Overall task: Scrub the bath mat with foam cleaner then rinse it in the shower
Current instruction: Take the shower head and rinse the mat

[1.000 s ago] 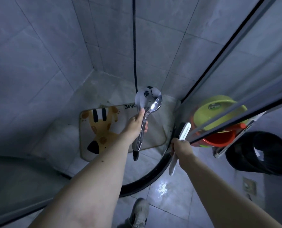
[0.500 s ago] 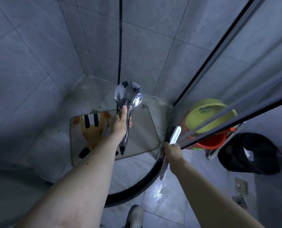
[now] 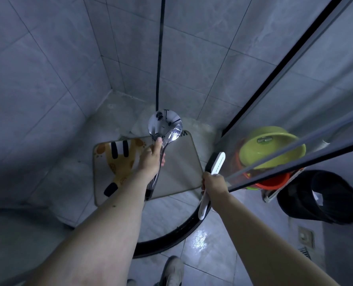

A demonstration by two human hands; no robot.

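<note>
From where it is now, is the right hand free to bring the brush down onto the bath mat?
Probably yes: the right hand grips the brush at the open doorway, and nothing lies between it and the bath mat.

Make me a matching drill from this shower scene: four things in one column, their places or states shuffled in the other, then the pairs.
Things
1. shower head
2. brush
3. bath mat
4. green basin

Places or states
A. lying flat on the shower floor
B. gripped by the left hand
C. stacked on the orange bucket, behind the glass door
D. gripped by the right hand

Pairs: 1-B, 2-D, 3-A, 4-C
</note>
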